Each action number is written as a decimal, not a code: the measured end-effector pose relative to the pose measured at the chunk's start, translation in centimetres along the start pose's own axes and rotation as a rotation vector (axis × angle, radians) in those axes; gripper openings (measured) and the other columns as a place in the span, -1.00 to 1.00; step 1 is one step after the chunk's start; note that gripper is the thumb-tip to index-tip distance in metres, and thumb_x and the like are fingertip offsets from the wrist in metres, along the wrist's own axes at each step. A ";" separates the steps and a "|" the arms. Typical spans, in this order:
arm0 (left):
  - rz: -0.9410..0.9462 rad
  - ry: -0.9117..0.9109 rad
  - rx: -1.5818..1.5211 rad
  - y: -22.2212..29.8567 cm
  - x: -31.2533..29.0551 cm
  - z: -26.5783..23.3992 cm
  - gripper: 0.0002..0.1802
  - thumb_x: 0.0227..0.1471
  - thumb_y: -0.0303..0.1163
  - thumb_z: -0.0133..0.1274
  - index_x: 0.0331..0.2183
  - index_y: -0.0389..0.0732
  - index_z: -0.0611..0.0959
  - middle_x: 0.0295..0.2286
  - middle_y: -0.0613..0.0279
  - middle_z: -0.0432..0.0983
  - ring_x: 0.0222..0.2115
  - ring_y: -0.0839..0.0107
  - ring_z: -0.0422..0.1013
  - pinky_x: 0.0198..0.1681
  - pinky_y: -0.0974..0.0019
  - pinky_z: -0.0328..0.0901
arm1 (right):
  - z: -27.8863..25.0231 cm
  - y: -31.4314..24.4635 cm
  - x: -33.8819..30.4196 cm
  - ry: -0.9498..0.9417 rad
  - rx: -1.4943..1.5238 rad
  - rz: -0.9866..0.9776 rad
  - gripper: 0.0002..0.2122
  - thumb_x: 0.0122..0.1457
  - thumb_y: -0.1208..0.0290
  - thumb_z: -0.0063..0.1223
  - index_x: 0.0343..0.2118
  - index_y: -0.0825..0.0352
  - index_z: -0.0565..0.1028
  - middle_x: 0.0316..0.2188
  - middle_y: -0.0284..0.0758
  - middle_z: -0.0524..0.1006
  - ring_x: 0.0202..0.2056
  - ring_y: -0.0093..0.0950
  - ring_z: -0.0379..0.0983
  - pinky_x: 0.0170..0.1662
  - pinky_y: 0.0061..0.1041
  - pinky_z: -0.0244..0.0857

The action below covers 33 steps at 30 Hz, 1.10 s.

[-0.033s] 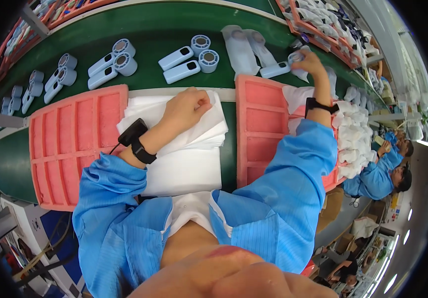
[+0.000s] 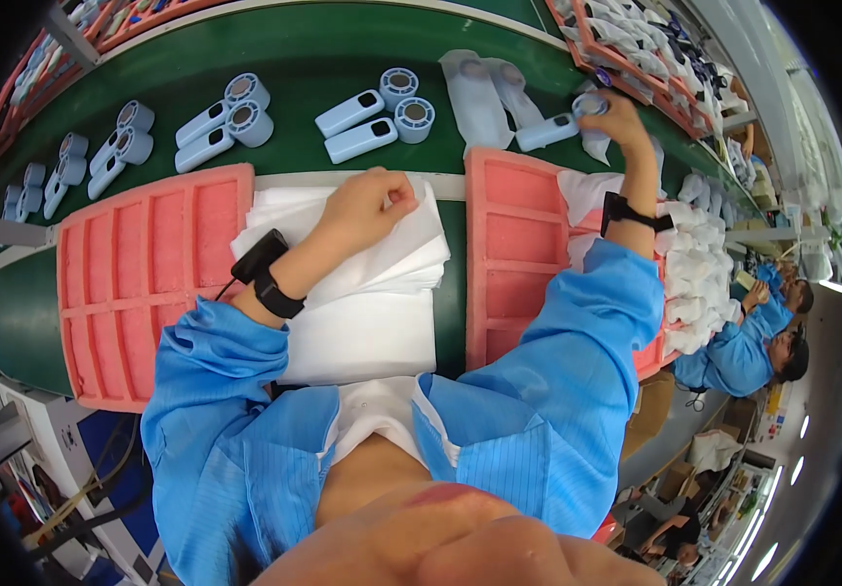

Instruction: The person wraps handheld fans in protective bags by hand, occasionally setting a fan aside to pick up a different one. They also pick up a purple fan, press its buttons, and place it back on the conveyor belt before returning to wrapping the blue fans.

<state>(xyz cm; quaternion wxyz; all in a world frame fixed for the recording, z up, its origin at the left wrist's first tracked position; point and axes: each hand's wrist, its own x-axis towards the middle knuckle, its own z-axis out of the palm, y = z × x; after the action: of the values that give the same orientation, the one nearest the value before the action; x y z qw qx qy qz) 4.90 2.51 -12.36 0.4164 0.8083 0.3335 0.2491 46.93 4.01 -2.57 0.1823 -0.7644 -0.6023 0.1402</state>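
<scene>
My right hand [image 2: 616,117] reaches to the far right with its fingers around the round head of a light-blue handheld fan [image 2: 547,132]. The fan's handle points left on the green belt, and part of its head is hidden by the fingers. My left hand [image 2: 367,210] rests over a stack of thin white sheets or sleeves [image 2: 362,332]. Its fingers are curled in and the thumb meets the index finger. Whether a sheet is pinched there cannot be made out. Two fans in translucent sleeves [image 2: 474,103] lie left of the held fan.
Pairs of light-blue fans [image 2: 357,142] line the green belt [image 2: 323,59] to the left. A pink divided tray [image 2: 152,283] lies left of the stack. Another pink tray [image 2: 513,254] at right holds white-wrapped items [image 2: 694,273]. Co-workers in blue [image 2: 733,356] sit far right.
My right hand has shifted slightly right and away at the fan's head. The fans appear a few pixels farther right. My left hand stays over the white stack.
</scene>
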 end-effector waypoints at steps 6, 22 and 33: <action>-0.014 0.006 -0.413 0.9 0.1 -5.2 -0.88 0.00 -0.39 0.11 -0.45 -0.23 0.54 -0.55 0.43 0.38 -0.67 0.64 0.17 -0.59 0.52 0.09 | -1.9 -13.5 -6.0 0.186 0.619 -0.348 -0.57 -0.26 0.41 0.24 -0.22 0.39 0.49 -0.36 -0.38 0.49 -0.36 -0.58 0.41 -0.20 -0.58 0.29; 0.002 0.153 -0.548 4.6 -2.6 -12.9 -0.89 0.11 -0.39 0.01 -0.41 -0.21 0.49 -0.57 0.50 0.31 -0.65 0.78 0.12 -0.61 0.63 -0.01 | 4.2 -21.7 -10.8 0.600 0.479 -0.737 -0.55 -0.35 0.53 0.25 -0.27 0.41 0.41 -0.31 -0.25 0.44 -0.31 -0.45 0.41 -0.18 -0.52 0.30; -0.012 -0.016 -0.763 4.4 -2.8 -13.1 -0.84 0.12 -0.29 0.02 -0.39 -0.18 0.51 -0.59 0.53 0.27 -0.69 0.78 0.06 -0.66 0.62 -0.06 | 5.7 -23.3 -11.1 0.719 0.435 -1.076 -0.49 -0.32 0.49 0.31 -0.21 0.41 0.37 -0.28 -0.15 0.39 -0.34 -0.32 0.44 -0.27 -0.42 0.33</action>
<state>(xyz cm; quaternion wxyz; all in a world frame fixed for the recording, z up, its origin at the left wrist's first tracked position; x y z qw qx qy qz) -4.41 5.18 -2.08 0.6914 0.5952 0.2180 0.3467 21.60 -1.33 2.72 0.5648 -0.3035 -0.7587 -0.1150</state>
